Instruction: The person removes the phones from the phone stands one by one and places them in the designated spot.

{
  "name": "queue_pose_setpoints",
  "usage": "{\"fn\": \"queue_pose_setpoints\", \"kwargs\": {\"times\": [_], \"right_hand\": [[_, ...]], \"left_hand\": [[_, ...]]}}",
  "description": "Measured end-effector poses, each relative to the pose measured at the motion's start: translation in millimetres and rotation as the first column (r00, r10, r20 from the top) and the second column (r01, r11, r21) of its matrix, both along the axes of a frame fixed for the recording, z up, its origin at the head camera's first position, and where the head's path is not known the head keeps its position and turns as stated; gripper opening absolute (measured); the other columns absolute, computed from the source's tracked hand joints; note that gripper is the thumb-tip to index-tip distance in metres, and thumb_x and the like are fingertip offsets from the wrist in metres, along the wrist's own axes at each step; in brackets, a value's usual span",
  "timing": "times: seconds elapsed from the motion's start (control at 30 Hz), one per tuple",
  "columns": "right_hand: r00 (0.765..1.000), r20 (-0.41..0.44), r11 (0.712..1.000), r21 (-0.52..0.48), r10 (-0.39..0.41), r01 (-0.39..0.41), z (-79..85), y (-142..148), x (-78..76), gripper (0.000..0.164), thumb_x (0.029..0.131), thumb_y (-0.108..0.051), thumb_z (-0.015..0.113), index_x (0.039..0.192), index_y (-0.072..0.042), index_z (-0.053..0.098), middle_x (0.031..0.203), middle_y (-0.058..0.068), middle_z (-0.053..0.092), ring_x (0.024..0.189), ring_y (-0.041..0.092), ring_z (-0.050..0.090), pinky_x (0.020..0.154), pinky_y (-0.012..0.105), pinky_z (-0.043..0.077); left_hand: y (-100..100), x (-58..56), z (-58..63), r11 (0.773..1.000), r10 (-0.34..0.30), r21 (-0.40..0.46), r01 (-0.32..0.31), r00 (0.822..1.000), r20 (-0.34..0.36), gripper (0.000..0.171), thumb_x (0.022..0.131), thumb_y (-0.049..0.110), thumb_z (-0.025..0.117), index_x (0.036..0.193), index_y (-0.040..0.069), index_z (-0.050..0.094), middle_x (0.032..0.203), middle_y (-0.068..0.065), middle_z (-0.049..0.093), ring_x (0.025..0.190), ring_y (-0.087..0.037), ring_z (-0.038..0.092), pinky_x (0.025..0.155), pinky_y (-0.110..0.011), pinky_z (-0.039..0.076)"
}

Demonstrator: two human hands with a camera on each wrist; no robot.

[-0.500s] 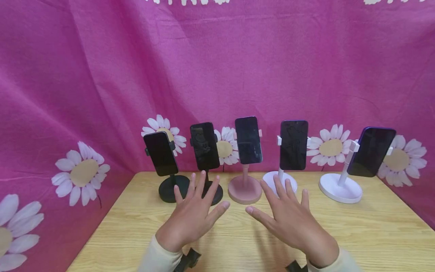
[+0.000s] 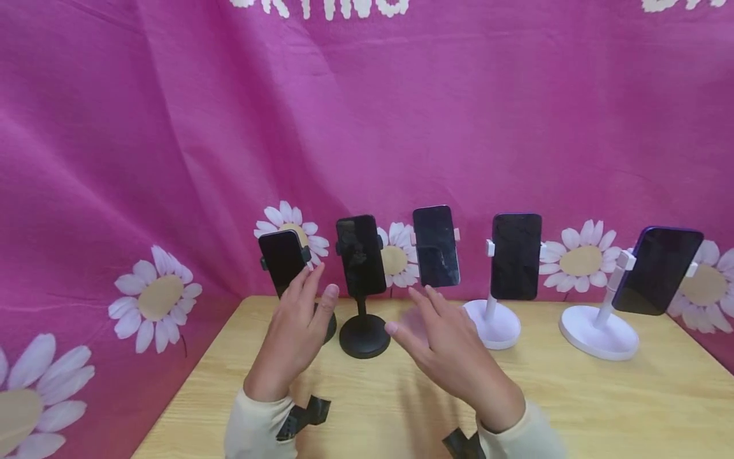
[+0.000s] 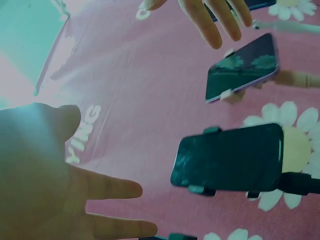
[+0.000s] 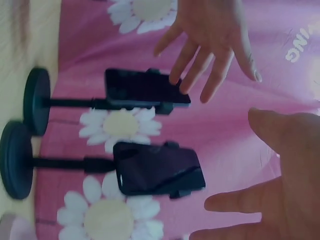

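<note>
Both hands are raised over the table and hold nothing. My left hand (image 2: 291, 339), its fingers extended, is nearest the leftmost phone (image 2: 280, 258) and covers part of that phone's black stand. The right hand (image 2: 455, 350) also has extended fingers and hides most of the pink stand under the middle phone (image 2: 437, 247). Between the hands, a second phone (image 2: 362, 256) is clamped upright on a black stand (image 2: 364, 336). In the left wrist view, the left hand (image 3: 42, 175) is spread apart from the phones. The right wrist view shows the right hand (image 4: 285, 185) likewise empty.
On the right, two more phones (image 2: 516, 258) are clamped on white stands (image 2: 493, 326), the farthest phone (image 2: 657, 271) tilted. All the stands line the rear of the wooden table (image 2: 367, 408). Behind hangs a pink cloth (image 2: 459, 127) printed with daisies. Black straps (image 2: 304, 417) are at the sleeves.
The hands, earlier spread palm down, have turned more edge-on and shifted left, with fingers closer together. In the head view the phones and stands now appear farther right and slightly lower.
</note>
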State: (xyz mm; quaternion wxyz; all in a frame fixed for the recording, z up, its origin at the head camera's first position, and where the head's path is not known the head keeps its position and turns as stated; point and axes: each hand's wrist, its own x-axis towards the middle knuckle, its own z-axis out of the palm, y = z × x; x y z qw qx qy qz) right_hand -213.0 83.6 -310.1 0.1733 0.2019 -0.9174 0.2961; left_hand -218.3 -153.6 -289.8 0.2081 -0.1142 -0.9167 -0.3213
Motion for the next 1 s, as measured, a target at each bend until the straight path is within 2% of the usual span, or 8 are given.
{"fn": "queue_pose_setpoints", "kwargs": {"times": [0.13,0.23,0.3,0.47,0.57,0.77,0.87,1.0], "right_hand": [[0.999,0.017,0.997,-0.056,0.048,-0.047,3.5,-17.5,-5.6,0.079,0.089,-0.069,0.045,0.143,-0.012,0.044,0.149,0.014,0.04,0.135,0.035,0.038,0.105,0.062,0.029],[0.997,0.016,0.992,-0.094,0.082,-0.08,4.9,-31.7,-9.5,0.079,0.089,-0.07,0.044,0.143,-0.012,0.044,0.146,0.009,0.043,0.136,0.027,0.037,0.111,0.063,0.014],[0.992,0.018,0.984,-0.133,0.121,-0.118,4.8,-41.2,-12.1,0.078,0.089,-0.069,0.046,0.143,-0.013,0.044,0.145,0.005,0.045,0.135,0.022,0.039,0.112,0.06,0.016],[0.97,0.043,0.943,-0.247,0.24,-0.222,0.6,-64.8,-23.9,0.072,0.089,-0.065,0.05,0.144,-0.019,0.043,0.145,-0.004,0.043,0.132,0.014,0.041,0.107,0.047,0.037],[0.946,0.065,0.905,-0.318,0.317,-0.282,-5.2,-78.9,-34.1,0.067,0.091,-0.061,0.052,0.145,-0.023,0.041,0.146,-0.007,0.042,0.131,0.013,0.042,0.105,0.044,0.039],[0.895,0.097,0.821,-0.452,0.434,-0.349,-21.5,-102.7,-54.0,0.062,0.095,-0.052,0.053,0.148,-0.024,0.036,0.149,-0.005,0.039,0.135,0.015,0.04,0.107,0.04,0.037],[0.874,0.119,0.783,-0.512,0.471,-0.352,-29.9,-113.0,-61.4,0.064,0.095,-0.05,0.053,0.149,-0.023,0.034,0.151,-0.002,0.037,0.137,0.017,0.037,0.109,0.041,0.035],[0.857,0.145,0.741,-0.586,0.494,-0.328,-40.9,-126.9,-70.1,0.065,0.095,-0.05,0.053,0.151,-0.026,0.029,0.154,0.002,0.033,0.139,0.02,0.034,0.11,0.046,0.031]], "left_hand": [[-8.9,-6.7,2.0,0.997,0.03,0.071,-0.025,0.997,-0.069,0.061,0.102,0.049,0.035,0.147,0.008,0.038,0.15,-0.019,0.033,0.137,-0.038,0.034,0.103,-0.064,0.031],[-17.3,-11.6,3.2,0.986,0.079,0.154,-0.057,0.987,-0.139,0.056,0.103,0.045,0.034,0.142,0.005,0.044,0.143,-0.019,0.042,0.131,-0.036,0.042,0.104,-0.06,0.033],[-24.1,-15.4,2.6,0.973,0.12,0.215,-0.08,0.976,-0.18,0.055,0.103,0.044,0.034,0.139,0.005,0.047,0.139,-0.018,0.046,0.127,-0.034,0.046,0.104,-0.057,0.035],[-41.5,-27.2,-1.9,0.917,0.226,0.379,-0.123,0.944,-0.242,0.051,0.104,0.041,0.032,0.137,0.007,0.05,0.127,-0.018,0.053,0.118,-0.033,0.05,0.099,-0.054,0.038],[-50.5,-34.7,-5.6,0.866,0.243,0.484,-0.121,0.95,-0.197,0.051,0.104,0.043,0.029,0.139,0.01,0.047,0.129,-0.017,0.051,0.119,-0.033,0.049,0.099,-0.052,0.039],[-62.3,-48.6,-16.2,0.724,0.065,0.688,-0.054,0.998,0.009,0.059,0.102,0.052,0.021,0.151,0.019,0.03,0.152,-0.013,0.031,0.138,-0.031,0.031,0.111,-0.052,0.028],[-65.6,-54.1,-21.8,0.664,-0.027,0.747,-0.022,0.998,0.053,0.06,0.102,0.053,0.018,0.154,0.024,0.02,0.158,-0.01,0.021,0.143,-0.03,0.024,0.113,-0.054,0.022],[-67.2,-60.4,-27.6,0.621,-0.073,0.784,-0.019,0.994,0.082,0.06,0.101,0.056,0.017,0.155,0.03,0.013,0.16,-0.008,0.016,0.144,-0.029,0.021,0.112,-0.057,0.019]]}}
